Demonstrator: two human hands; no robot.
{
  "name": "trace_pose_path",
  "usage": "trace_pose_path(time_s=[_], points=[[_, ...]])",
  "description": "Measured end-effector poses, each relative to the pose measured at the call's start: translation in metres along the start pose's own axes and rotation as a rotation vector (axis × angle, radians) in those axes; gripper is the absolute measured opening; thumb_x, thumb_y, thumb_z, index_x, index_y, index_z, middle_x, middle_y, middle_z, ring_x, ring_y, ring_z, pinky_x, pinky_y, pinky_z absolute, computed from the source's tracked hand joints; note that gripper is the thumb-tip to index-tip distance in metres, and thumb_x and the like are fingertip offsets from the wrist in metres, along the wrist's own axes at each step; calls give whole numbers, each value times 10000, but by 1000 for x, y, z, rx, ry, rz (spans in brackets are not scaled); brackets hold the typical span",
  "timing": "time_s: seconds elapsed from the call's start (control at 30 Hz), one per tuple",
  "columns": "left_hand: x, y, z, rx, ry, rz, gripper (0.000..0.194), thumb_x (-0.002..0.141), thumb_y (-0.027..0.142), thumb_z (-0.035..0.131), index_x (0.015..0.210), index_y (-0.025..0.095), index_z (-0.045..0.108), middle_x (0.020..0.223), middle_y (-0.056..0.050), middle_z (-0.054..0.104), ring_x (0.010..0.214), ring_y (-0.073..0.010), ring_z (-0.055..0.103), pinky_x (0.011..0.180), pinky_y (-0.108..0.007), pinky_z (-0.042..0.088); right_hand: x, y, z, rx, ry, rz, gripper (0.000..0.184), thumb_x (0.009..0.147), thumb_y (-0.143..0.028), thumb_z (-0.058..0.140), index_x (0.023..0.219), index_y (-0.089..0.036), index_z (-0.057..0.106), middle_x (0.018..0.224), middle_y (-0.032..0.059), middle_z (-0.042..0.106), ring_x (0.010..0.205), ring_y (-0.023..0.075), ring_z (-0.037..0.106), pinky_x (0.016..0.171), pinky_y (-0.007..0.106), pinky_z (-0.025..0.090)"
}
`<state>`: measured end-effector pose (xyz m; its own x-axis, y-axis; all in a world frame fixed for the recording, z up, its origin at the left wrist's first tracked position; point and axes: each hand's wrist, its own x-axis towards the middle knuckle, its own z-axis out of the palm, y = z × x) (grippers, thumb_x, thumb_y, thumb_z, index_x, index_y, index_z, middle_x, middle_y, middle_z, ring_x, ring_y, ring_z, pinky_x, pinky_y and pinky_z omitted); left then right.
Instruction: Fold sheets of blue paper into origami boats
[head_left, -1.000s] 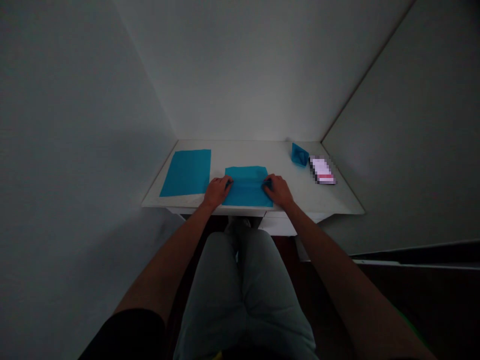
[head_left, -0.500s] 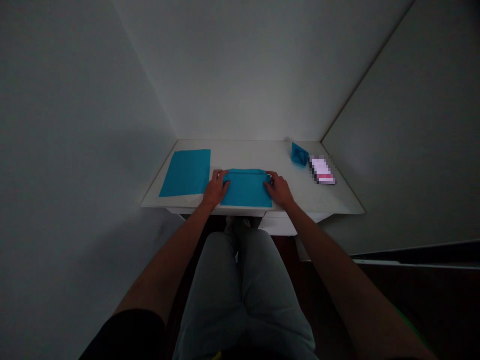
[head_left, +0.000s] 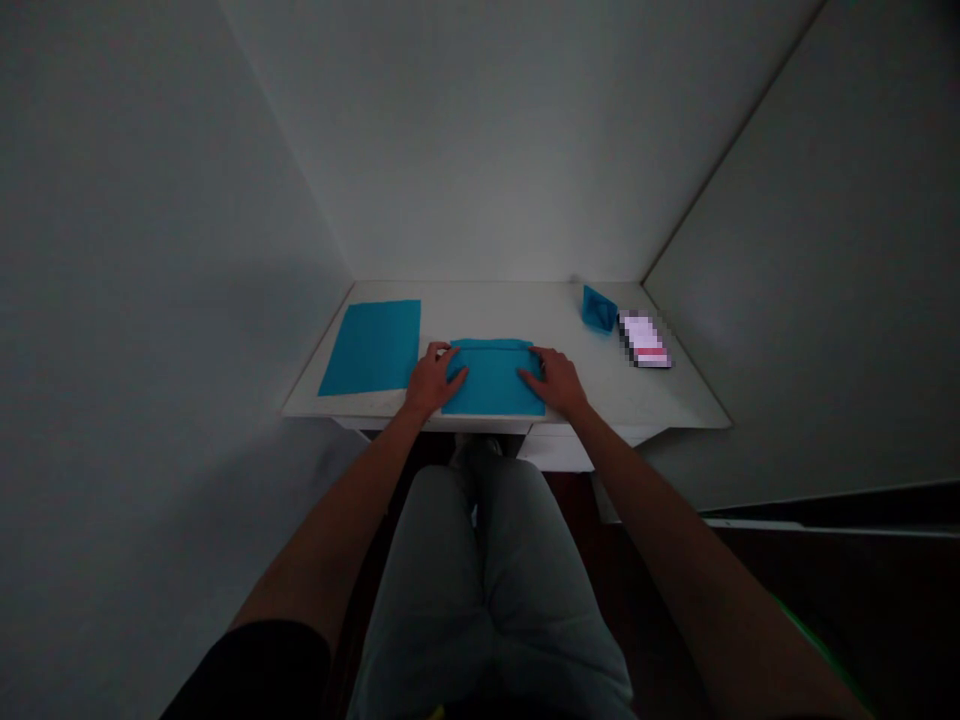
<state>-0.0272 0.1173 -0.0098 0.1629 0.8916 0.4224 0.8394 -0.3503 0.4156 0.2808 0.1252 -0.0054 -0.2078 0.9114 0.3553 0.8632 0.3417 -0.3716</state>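
A blue paper sheet (head_left: 493, 378), folded over on itself, lies near the front edge of a small white desk (head_left: 660, 400). My left hand (head_left: 431, 380) rests on its left side, fingers spread flat on the paper. My right hand (head_left: 555, 380) presses down on its right side, fingers also flat. Both hands lie on top of the fold and hold nothing up.
A second flat blue sheet (head_left: 373, 346) lies at the desk's left. A small folded blue paper shape (head_left: 598, 308) stands at the back right, beside a blurred-out phone-sized object (head_left: 643, 340). Walls close the desk in on three sides. My knees sit below the desk edge.
The near half of the sheet was lifted and folded away from me to the far edge. My hands then moved inward and now lie flat on the folded paper.
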Motion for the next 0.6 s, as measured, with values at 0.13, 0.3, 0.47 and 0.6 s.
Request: trace_pose_path(time_s=[0.13,0.3,0.47,0.6], points=[[0,0,1,0,-3,-7,594,976,499,690,1485,211,581,1492,-161,551,1255,-321,662,1093,-436,543,0,3,2,53,15,4,800,928,-656,649,1554,-174,527,1313,199,697,1122,387,643,984,554,514],[3,-6,7,-44,43,-86,992,861,573,818,1631,148,357,1503,-229,565,1395,-386,570,1165,-511,476,1,9,7,42,63,44,889,856,-697,723,1540,-156,548,1251,196,694,1128,399,625,1018,578,501],[4,-11,10,-62,51,-90,862,851,584,832,1534,189,486,1376,-197,688,1299,-392,635,1154,-569,458,3,13,7,-9,32,-13,466,943,-623,649,1152,-220,754,1274,167,686,1135,372,611,990,540,511],[3,-11,7,-42,31,-37,670,874,582,811,1369,168,631,1333,-183,715,1280,-370,635,1153,-529,465,5,13,2,76,12,-9,379,1036,-541,506,1116,-224,699,1158,147,734,1140,351,624,1006,500,501]])
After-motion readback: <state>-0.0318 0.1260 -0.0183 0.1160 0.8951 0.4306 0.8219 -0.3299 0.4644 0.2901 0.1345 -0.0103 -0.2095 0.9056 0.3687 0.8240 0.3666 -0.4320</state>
